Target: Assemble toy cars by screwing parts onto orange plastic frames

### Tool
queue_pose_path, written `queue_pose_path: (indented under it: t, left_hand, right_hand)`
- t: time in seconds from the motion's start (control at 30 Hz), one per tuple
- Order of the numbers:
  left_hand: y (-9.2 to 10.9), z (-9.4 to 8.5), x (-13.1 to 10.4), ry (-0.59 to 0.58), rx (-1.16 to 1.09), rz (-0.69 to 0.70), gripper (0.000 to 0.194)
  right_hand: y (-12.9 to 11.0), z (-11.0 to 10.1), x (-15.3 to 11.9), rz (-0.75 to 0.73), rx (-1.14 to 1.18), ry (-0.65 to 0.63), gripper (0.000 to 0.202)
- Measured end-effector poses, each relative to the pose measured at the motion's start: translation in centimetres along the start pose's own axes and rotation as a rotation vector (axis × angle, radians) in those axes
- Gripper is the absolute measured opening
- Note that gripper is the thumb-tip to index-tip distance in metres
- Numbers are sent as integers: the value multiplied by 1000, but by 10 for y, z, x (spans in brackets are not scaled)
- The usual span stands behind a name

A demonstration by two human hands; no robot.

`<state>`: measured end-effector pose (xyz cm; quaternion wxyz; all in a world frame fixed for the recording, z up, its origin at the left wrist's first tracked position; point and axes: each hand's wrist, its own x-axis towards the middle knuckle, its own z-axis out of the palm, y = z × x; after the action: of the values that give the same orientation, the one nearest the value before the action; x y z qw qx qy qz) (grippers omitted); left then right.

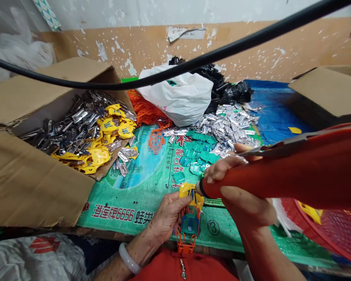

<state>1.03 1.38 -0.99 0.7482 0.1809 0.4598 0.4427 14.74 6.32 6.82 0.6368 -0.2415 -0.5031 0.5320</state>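
My left hand (165, 214) is closed on a toy car part assembly (190, 226), its thumb on the yellow shell (187, 191) at the upper end. Below that shell, orange frame pieces surround a green and blue plate, and the orange lower end lies near my red top. My right hand (248, 203) is wrapped around a long red power screwdriver (298, 168) with a grey lever along its top. The tool's narrow front end meets the yellow shell; the exact contact is hidden. Green parts (209, 157) lie loose just beyond my hands.
An open cardboard box (43, 191) at left spills silver and yellow parts (99, 156). Behind are a white bag (178, 97), orange parts (146, 109), black parts (234, 93) and silver parts (231, 127). A red basket (336, 230) stands right. A black cable (163, 76) crosses above.
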Motion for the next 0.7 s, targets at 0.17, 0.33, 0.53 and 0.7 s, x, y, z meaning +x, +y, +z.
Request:
queue_pose_path:
  t: [0.17, 0.33, 0.53, 0.7]
  left_hand:
    - [2, -2, 1, 6, -40, -37, 35]
    - [4, -2, -1, -5, -17, -57, 33]
    - [4, -2, -1, 16, -36, -104, 32]
    - [4, -2, -2, 25, -32, -97, 31]
  right_hand:
    - [-15, -8, 10, -68, -31, 124, 34]
    - [-8, -28, 27, -128, -185, 337, 20]
    - [16, -44, 34, -121, -284, 409, 15]
    - [25, -44, 34, -111, -338, 404, 17]
